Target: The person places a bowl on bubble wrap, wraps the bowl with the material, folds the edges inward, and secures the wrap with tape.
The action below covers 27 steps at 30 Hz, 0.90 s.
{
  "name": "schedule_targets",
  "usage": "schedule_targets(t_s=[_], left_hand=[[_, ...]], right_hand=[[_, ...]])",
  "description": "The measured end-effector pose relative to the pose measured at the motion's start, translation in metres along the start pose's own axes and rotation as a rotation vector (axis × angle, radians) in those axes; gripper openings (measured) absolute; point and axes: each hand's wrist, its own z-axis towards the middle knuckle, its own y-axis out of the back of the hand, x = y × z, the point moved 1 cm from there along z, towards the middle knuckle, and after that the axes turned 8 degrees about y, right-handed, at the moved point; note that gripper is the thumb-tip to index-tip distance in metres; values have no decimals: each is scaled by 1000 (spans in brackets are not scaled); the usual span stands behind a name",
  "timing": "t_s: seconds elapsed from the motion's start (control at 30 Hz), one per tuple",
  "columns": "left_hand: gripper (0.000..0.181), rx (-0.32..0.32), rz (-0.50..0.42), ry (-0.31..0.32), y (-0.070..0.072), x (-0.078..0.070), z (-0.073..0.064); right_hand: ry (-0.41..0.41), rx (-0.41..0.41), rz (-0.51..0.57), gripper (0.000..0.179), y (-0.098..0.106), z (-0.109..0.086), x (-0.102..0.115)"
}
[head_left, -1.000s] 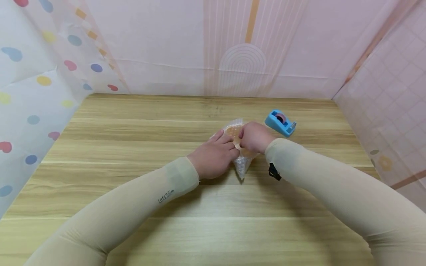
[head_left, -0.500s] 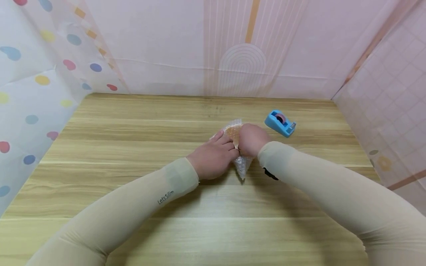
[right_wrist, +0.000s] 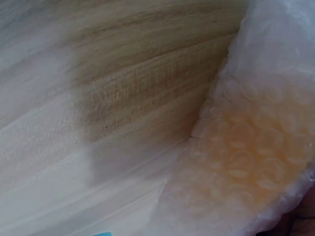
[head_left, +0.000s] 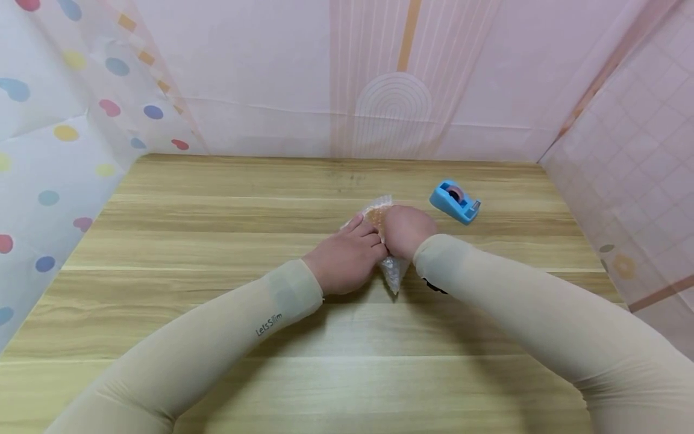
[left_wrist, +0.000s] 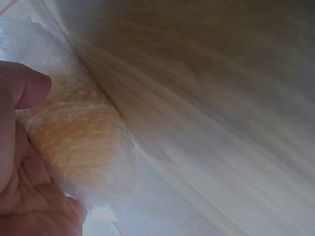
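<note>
A bubble-wrapped package (head_left: 393,276) lies on the wooden table between both hands, its lower end tapering to a twisted point. An orange-yellow thing shows through the bubbles; its kind is hidden by the wrap. My left hand (head_left: 347,256) holds the package from the left, fingers across its top. In the left wrist view the thumb (left_wrist: 34,88) presses on the bubble wrap (left_wrist: 78,137). My right hand (head_left: 409,231) is curled over the package's right side, close against the left fingertips. Its fingers are mostly hidden; the right wrist view shows the wrap (right_wrist: 256,142) close up.
A light blue tape dispenser (head_left: 454,202) with a pink roll stands just beyond the right hand. Patterned sheets (head_left: 244,78) wall off the back and both sides of the wooden table (head_left: 217,199).
The right hand has moved slightly left and toward the body, turning over the package so that its back faces up. The left hand and the dispenser stay in place.
</note>
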Motion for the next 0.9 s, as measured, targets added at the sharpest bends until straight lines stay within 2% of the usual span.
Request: schedule_targets(t_s=[0.27, 0.43, 0.57, 0.67, 0.73, 0.83, 0.9], left_hand=[[32, -13, -6, -1, -1, 1, -1], [32, 8, -14, 5, -1, 1, -1], [32, 19, -9, 7, 0, 2, 0], [30, 15, -1, 2, 0, 2, 0], [29, 11, 4, -3, 0, 2, 0], [29, 10, 5, -9, 0, 3, -1], [30, 17, 4, -10, 0, 3, -1]], right_hand=[[-2, -28, -23, 18, -3, -1, 2], [56, -28, -30, 14, -2, -2, -1], [187, -12, -8, 9, 5, -5, -11], [280, 6, 30, 13, 10, -7, -21], [334, 21, 15, 18, 12, -9, -25], [426, 26, -104, 26, 12, -14, -29], [509, 4, -225, 26, 10, -17, -31]])
